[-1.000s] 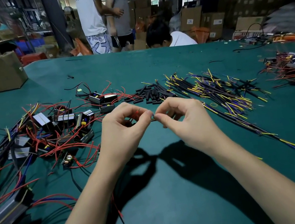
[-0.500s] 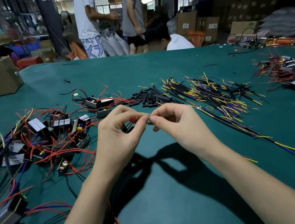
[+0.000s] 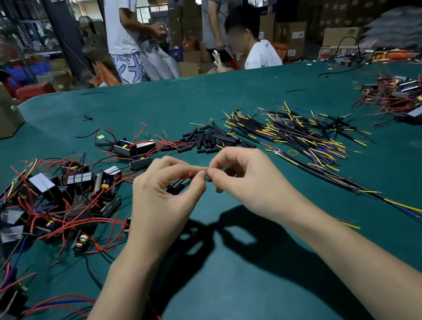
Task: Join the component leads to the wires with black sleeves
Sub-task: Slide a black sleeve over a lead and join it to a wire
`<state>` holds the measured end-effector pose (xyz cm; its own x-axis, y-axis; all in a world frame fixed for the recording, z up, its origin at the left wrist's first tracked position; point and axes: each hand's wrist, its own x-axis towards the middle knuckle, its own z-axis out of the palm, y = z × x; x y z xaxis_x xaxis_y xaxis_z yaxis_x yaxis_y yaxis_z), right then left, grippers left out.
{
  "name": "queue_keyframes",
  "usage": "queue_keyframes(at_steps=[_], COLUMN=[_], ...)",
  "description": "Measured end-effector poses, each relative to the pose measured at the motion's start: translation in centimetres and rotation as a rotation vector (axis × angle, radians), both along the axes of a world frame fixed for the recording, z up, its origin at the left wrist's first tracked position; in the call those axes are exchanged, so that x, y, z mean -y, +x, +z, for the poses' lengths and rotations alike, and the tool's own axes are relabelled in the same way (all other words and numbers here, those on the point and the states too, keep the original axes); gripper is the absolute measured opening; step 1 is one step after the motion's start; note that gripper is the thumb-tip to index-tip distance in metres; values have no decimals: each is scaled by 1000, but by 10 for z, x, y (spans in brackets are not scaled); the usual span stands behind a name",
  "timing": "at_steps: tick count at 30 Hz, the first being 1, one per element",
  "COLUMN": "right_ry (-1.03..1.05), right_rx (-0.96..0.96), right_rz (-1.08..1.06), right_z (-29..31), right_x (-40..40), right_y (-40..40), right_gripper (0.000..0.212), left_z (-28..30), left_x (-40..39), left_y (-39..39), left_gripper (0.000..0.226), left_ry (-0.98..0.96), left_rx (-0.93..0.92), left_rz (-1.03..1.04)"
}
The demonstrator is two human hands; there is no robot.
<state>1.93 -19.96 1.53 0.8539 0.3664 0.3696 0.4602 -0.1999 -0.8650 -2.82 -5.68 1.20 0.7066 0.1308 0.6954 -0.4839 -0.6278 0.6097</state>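
Your left hand (image 3: pixel 166 193) pinches a thin red lead (image 3: pixel 188 175) above the green table (image 3: pixel 226 284); your right hand (image 3: pixel 244 179) pinches a wire end, too small to make out, w/ fingertips meeting. Leads feel light & bendy, so hold close to the tips. Black sleeves (image 3: pixel 202 139) sit just behind.

Bright overhead light on the green table (image 3: pixel 221 96), 2 hard hand shadows falling twd the camera, bkgd dim w/ glaring windows, wide-angle bending at edges, slight softness throughout.
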Motion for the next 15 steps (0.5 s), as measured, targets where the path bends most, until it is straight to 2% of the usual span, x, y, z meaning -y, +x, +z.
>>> queue_keyframes(at_steps=[4, 9, 15], right_ry=[42, 95, 133], right_rx=[-56, -91, -95], right_rz=[10, 25, -9], right_z=[0, 1, 0], right_x=[-1, -2, -4], right_y=[0, 0, -1], right_gripper=[11, 12, 12], left_z=[-1, -2, -2], left_x=[0, -1, -3], left_y=[1, 3, 6], left_gripper=[9, 4, 16], left_ry=[-10, -184, -254], left_rx=[-11, -93, -153], left_rz=[35, 35, -16])
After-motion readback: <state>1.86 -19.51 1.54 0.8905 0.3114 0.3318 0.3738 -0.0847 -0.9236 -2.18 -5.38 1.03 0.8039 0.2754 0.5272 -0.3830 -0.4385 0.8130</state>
